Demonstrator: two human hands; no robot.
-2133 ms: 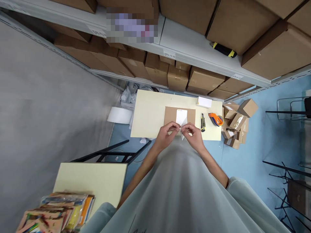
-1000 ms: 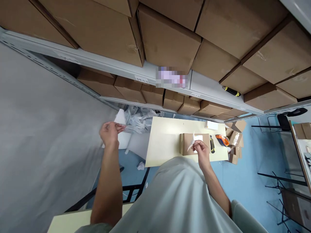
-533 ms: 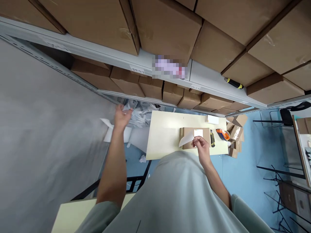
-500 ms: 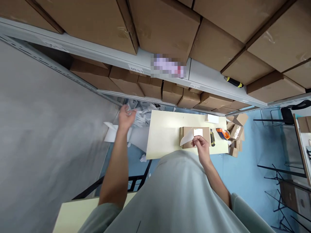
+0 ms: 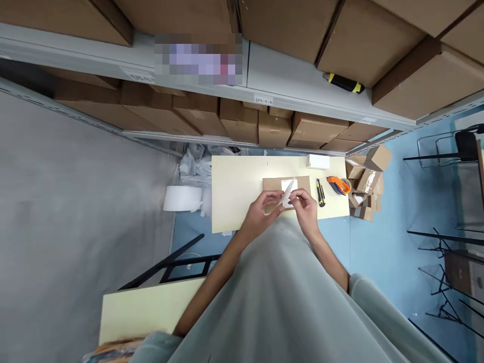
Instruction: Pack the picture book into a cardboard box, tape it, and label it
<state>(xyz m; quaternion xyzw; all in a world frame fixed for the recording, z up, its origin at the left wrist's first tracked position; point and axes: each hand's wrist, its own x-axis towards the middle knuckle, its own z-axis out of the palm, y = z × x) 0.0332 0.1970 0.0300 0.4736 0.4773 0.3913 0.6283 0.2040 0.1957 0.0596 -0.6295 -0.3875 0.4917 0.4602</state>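
Note:
A flat brown cardboard box (image 5: 270, 185) lies on the cream table, with a white label (image 5: 285, 183) on its top. Over it a small thin white sheet (image 5: 289, 190) stands tilted on edge between my hands. My right hand (image 5: 307, 207) pinches the sheet's right side between thumb and fingers. My left hand (image 5: 260, 207) is curved at its left side, thumb and fingers apart, with the fingertips close to the edge; contact is hard to make out. Right of the box lies a black and yellow utility knife (image 5: 320, 193), beside an orange tape dispenser (image 5: 338, 185).
A white box (image 5: 318, 162) sits at the back of the table (image 5: 236, 186). Shelves of cartons (image 5: 238, 122) overhang it, with another knife (image 5: 345, 83) on the ledge. Loose cartons (image 5: 368, 181) are piled right; a white roll (image 5: 183, 198) and crumpled wrapping (image 5: 196, 166) lie left.
My left hand has come from the wrapping on the left to the sheet over the box. The sheet has turned more upright in my right hand. The view has shifted.

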